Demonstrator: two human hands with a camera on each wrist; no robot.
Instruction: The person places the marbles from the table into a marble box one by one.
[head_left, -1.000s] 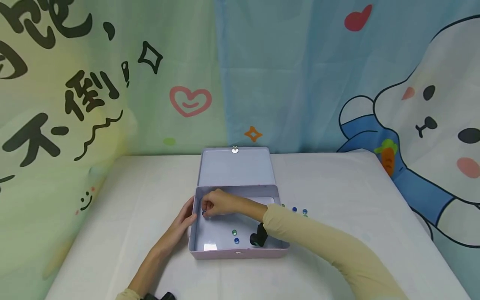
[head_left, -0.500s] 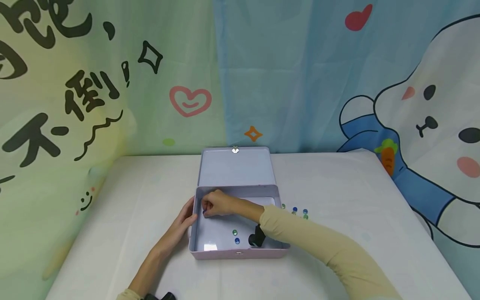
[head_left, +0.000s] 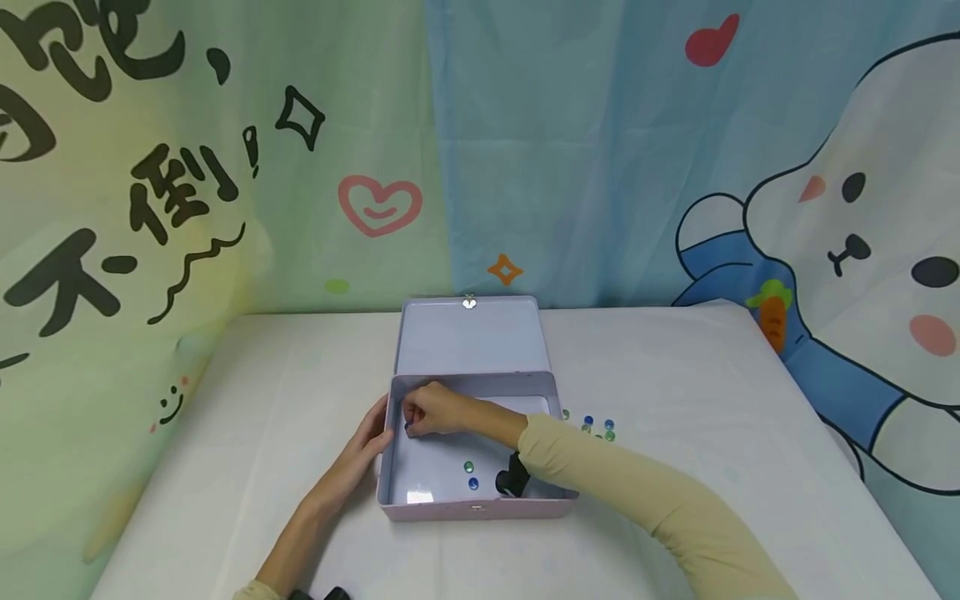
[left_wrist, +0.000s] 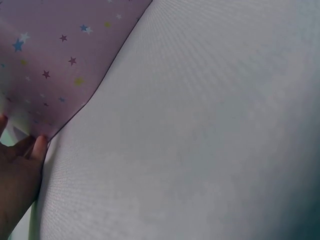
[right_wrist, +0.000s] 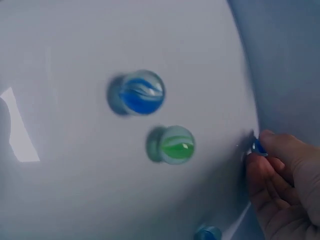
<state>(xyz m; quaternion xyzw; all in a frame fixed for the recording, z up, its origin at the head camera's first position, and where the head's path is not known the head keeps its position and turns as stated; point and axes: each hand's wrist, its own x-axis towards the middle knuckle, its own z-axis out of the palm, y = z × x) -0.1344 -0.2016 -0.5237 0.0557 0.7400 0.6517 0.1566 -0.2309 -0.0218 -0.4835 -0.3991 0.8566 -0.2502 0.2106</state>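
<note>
right hand pinches blue marble, mostly covered.

Holds both arms forward. Slants the bare left forearm up and inward from the end of a pale yellow left sleeve. Rests the left hand with thumb parted from fairly straight fingers. Stretches the right arm across to the left, in a pale yellow right sleeve reaching almost to the bare right wrist. Points the right hand leftward, near the other one, knuckles up. Pinches between right thumb and fingertips; curls the remaining right fingers toward the palm.
</note>
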